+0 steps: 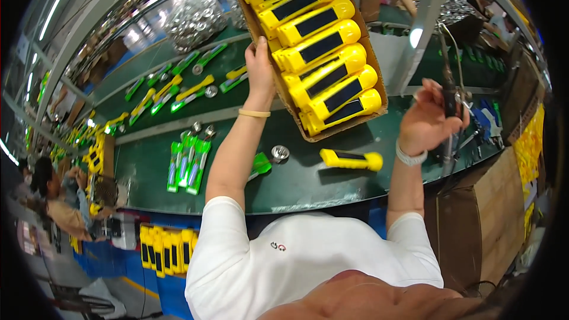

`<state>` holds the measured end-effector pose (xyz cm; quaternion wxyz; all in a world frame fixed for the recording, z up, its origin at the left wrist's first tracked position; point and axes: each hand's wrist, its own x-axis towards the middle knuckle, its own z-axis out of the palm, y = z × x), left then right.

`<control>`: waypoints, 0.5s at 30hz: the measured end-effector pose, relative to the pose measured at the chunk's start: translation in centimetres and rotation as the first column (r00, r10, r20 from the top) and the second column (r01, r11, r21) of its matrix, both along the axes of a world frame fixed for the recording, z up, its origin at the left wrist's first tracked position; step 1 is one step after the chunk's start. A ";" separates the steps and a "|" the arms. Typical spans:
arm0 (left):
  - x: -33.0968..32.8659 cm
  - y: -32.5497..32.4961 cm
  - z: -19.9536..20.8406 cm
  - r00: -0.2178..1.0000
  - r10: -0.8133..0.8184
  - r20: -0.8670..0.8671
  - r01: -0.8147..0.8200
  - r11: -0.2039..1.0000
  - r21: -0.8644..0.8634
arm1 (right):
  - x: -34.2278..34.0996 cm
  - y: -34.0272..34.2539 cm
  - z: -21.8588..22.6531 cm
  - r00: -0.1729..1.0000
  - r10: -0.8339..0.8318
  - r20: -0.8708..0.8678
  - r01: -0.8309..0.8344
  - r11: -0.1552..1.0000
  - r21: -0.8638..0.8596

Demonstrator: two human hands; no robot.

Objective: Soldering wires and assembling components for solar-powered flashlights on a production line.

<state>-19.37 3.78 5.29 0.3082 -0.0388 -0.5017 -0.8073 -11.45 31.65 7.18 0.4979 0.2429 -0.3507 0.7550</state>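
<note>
My left hand (259, 68) is closed on the left side wall of a cardboard box (320, 136). The box sits tilted at the far side of the green bench, full of yellow flashlight-like bodies (320, 44) with dark panels. At the right, my right hand (428, 117) has its fingers spread beside a hanging dark electric screwdriver (449, 101). Its thumb overlaps the tool; a firm grip does not show. One loose yellow body (351, 160) lies between my arms. Near my left forearm are a green piece (259, 166) and a round silver reflector (280, 153).
Several green packs (188, 163) lie left of my left arm. Behind runs a belt (225, 101) with green and yellow pieces. Bagged silver reflectors (195, 22) stand at the back. A large carton (486, 219) is at the right. A co-worker (62, 201) sits at the left.
</note>
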 end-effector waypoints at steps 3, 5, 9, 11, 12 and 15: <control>-4.2 4.7 -0.5 0.992 0.127 0.024 -0.123 0.985 -0.123 | -4.8 -0.2 1.1 0.960 -0.210 -0.187 0.210 0.977 -0.017; -5.7 5.6 -1.7 0.974 0.223 0.027 -0.209 0.943 -0.259 | -7.2 -0.5 0.1 0.950 -0.230 -0.212 0.208 0.970 -0.123; -7.4 6.8 -3.1 0.996 0.090 -0.001 -0.088 0.970 -0.225 | -9.7 2.0 -1.1 0.918 -0.382 -0.107 0.370 0.922 -0.117; -8.3 7.2 -2.9 0.996 0.089 -0.022 -0.092 0.952 -0.293 | -10.3 2.8 -0.9 0.911 -0.407 -0.060 0.392 0.903 -0.174; -8.6 7.2 -2.9 0.994 0.104 -0.044 -0.113 0.933 -0.342 | -10.6 3.2 -1.0 0.907 -0.420 -0.044 0.406 0.896 -0.180; -9.7 7.6 -2.4 0.988 0.014 -0.153 -0.064 0.945 -0.321 | -11.6 3.3 -1.1 0.896 -0.443 -0.029 0.432 0.885 -0.175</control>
